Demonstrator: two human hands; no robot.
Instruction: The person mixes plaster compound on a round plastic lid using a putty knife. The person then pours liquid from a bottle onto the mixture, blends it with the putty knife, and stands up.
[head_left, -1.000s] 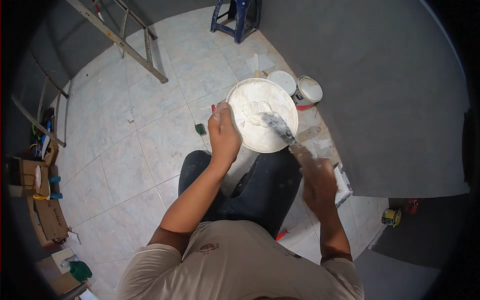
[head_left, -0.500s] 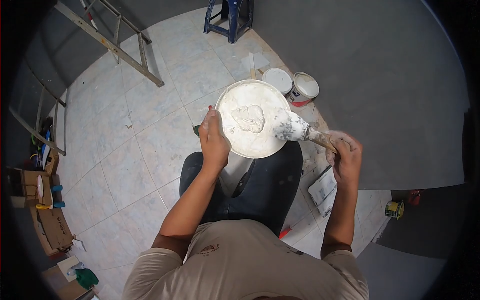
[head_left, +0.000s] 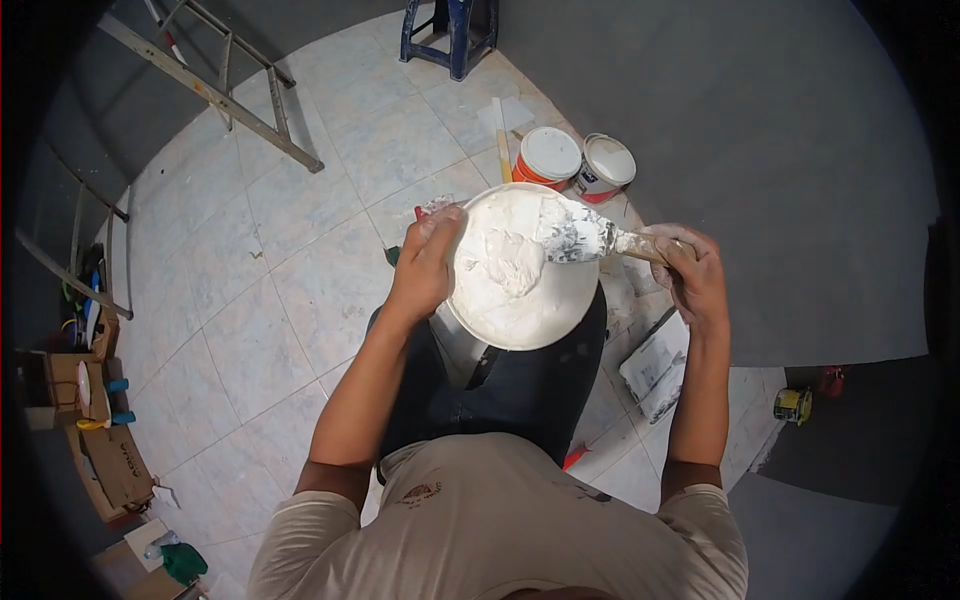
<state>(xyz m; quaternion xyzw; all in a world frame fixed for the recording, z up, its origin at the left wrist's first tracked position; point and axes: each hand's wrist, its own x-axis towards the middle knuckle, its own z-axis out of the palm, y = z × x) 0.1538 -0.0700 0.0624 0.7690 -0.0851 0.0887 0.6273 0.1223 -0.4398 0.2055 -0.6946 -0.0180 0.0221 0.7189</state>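
Head view: a round white tub (head_left: 520, 347) filled with thick white paste (head_left: 510, 262) is held over the knees, its left side gripped by the left hand (head_left: 425, 262). The wooden handle of one putty knife (head_left: 612, 239) is clasped in the right hand (head_left: 700, 275); its flat blade, streaked white over dark patches, is held at the tub's far right. The hands are kept apart. The paste is smooth toward the edge, ridged and heaped near the middle. Two pails are counted on the pale tiled floor (head_left: 290, 260): an orange-sided pail (head_left: 548, 158) and a labelled pail (head_left: 606, 165), its lettering too small to be read. "AQUA" is read on a cardboard box (head_left: 118, 468). One blue stool (head_left: 458, 35) is noted.
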